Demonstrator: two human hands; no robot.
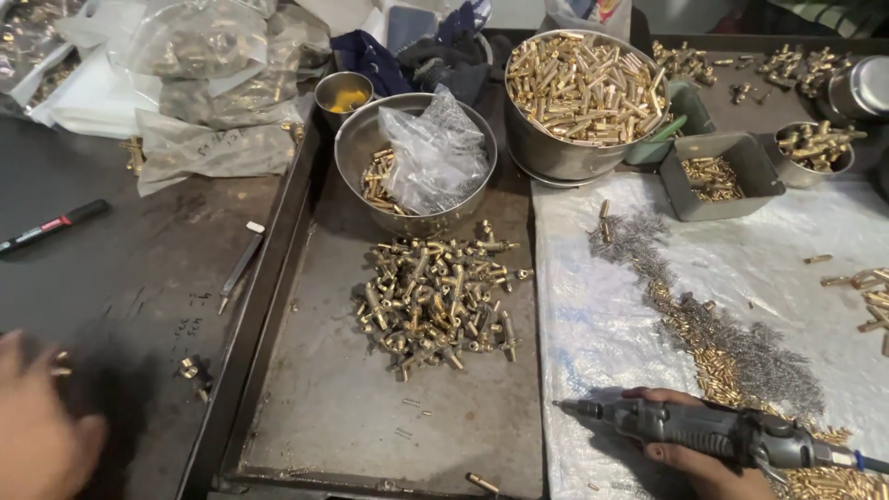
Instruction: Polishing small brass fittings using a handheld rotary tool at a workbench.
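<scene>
Power screwdriver (713, 431) gripped over white sheet (593, 315); metal tray (324, 407) beside; workshop, probably.

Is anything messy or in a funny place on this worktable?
Yes. One brass piece lies alone at the tray's front edge, far from the main brass pile. A few more brass bits sit loose outside the tray, near the left hand.

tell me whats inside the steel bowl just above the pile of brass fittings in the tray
The steel bowl holds a crumpled clear plastic bag and, beside it on the left, small brass parts. The bag covers most of the bowl's floor, so whatever lies beneath it cannot be seen.
</scene>
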